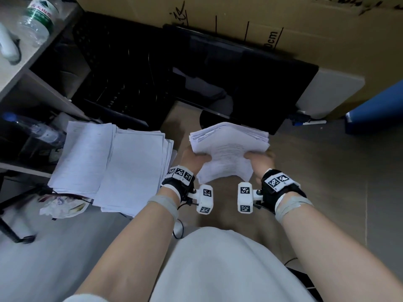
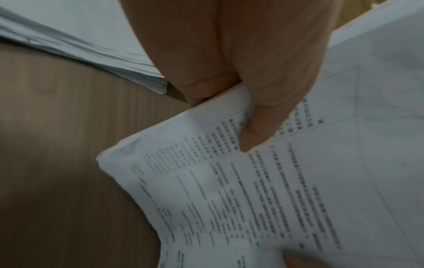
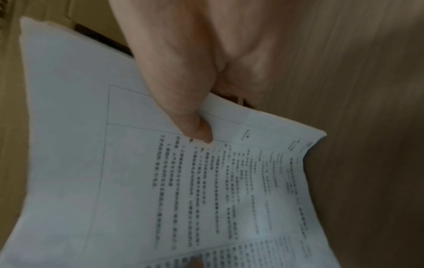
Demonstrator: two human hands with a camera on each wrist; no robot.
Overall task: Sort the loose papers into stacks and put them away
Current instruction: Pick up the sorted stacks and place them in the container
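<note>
An office — desk (image 1: 32, 62), dark monitor (image 1: 250, 83), paper stacks (image 1: 109, 166), cardboard box (image 1: 283, 22).

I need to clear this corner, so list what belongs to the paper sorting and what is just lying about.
Belongs to the job:
- bundle of papers, gripped by left hand and right hand
- paper stacks to the left

Just lying about:
- water bottle
- second bottle
- crumpled wrapper
- cardboard box
- dark monitor

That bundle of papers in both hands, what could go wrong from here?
1. The bundle sags between the left hand and right hand; each grip pinches only an edge, so inner sheets might slip out.
2. The stacks on the floor are already fanned unevenly; dropping it on them could scatter them.
</note>
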